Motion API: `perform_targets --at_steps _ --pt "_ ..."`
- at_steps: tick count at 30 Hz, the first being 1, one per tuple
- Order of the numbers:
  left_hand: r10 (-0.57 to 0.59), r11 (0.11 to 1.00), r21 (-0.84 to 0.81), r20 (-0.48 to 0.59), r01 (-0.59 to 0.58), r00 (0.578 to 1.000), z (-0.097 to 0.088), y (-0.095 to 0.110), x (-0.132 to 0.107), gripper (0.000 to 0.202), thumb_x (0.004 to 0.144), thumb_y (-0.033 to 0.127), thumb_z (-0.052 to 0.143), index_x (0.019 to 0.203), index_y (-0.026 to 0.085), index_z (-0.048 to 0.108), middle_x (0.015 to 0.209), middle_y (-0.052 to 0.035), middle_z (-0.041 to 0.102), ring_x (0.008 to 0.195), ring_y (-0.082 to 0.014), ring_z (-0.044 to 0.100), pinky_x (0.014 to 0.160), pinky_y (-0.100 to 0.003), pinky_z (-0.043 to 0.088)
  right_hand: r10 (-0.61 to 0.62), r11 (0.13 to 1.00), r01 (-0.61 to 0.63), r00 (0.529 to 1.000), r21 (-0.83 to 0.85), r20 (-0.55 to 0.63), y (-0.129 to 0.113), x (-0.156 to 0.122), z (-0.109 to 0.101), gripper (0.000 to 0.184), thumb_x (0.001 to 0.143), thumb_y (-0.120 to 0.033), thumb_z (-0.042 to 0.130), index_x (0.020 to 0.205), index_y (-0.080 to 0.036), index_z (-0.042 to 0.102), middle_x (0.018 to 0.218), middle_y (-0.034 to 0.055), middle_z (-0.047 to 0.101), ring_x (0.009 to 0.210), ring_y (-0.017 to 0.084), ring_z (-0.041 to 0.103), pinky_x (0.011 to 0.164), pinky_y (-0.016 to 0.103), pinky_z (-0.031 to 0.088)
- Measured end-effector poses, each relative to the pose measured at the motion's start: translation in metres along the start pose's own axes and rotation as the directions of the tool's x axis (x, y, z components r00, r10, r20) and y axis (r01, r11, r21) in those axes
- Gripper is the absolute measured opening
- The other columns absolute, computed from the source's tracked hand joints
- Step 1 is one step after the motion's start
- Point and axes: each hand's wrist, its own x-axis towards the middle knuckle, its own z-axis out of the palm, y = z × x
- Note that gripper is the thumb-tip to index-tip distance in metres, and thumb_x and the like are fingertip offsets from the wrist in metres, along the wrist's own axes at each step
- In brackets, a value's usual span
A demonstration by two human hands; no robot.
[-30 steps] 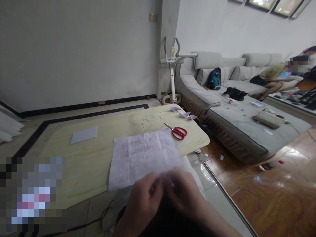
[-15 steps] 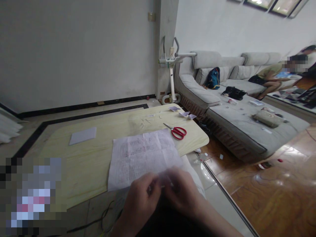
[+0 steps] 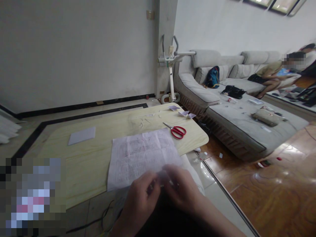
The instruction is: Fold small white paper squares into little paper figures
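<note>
My left hand [image 3: 145, 191] and my right hand [image 3: 181, 186] meet at the near edge of the table, fingers curled in and pinched close together. Whatever they grip between the fingertips is small, blurred and mostly hidden. Just beyond them a creased printed sheet of paper [image 3: 140, 154] lies flat, its near edge partly behind my fingers. Red-handled scissors [image 3: 178, 132] rest to the right of the sheet's far corner, blades pointing left. Thin paper scraps [image 3: 145, 120] are scattered past the sheet. Small folded paper pieces [image 3: 183, 113] sit at the far right corner.
A pale stack of paper [image 3: 82, 135] lies on the left of the yellow table [image 3: 98, 164]. Right of the table stands a grey sofa [image 3: 247, 131] with bags on it. A person [image 3: 269, 74] sits at its far end. Cables [image 3: 93, 223] run below the table's near edge.
My right hand's fingers have shifted slightly, and both hands stay together in the same place. The sheet, scissors and scraps have not moved; the view has tilted very little.
</note>
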Motion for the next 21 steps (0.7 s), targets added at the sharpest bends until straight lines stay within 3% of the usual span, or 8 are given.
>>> perform_targets --at_steps 12,17,21 --pt "-0.031 0.993 0.111 0.021 0.028 0.999 0.0031 -0.0053 0.0019 0.024 0.094 0.022 0.047 0.072 0.02 0.057 0.066 0.0005 0.06 0.062 -0.0154 0.057 0.057 -0.026 0.04 -0.008 1.0 0.009 1.0 0.027 -0.014 0.0013 -0.001 0.0008 0.019 0.083 -0.012 0.049 0.098 -0.023 0.054 0.073 0.0029 0.069 0.057 0.017 0.06 0.054 0.026 0.046" --pt "-0.045 0.997 0.066 0.044 0.042 0.998 0.0031 -0.0045 0.002 0.021 0.092 0.02 0.046 0.074 0.02 0.057 0.07 0.0001 0.061 0.066 -0.0161 0.058 0.06 -0.026 0.042 -0.027 0.999 0.028 0.998 0.021 -0.048 0.0002 -0.0024 0.0002 0.023 0.082 -0.012 0.049 0.102 -0.024 0.053 0.072 0.0021 0.068 0.057 0.017 0.06 0.054 0.026 0.047" --pt "-0.047 0.997 -0.06 0.065 0.051 0.997 0.0047 -0.0082 0.0041 0.02 0.094 0.023 0.047 0.077 0.02 0.058 0.075 0.0 0.063 0.07 -0.0161 0.06 0.065 -0.026 0.045 0.001 0.999 0.001 0.998 0.036 -0.056 0.0005 -0.0041 0.0002 0.023 0.081 -0.011 0.049 0.1 -0.024 0.053 0.072 0.0017 0.068 0.057 0.017 0.06 0.054 0.026 0.046"
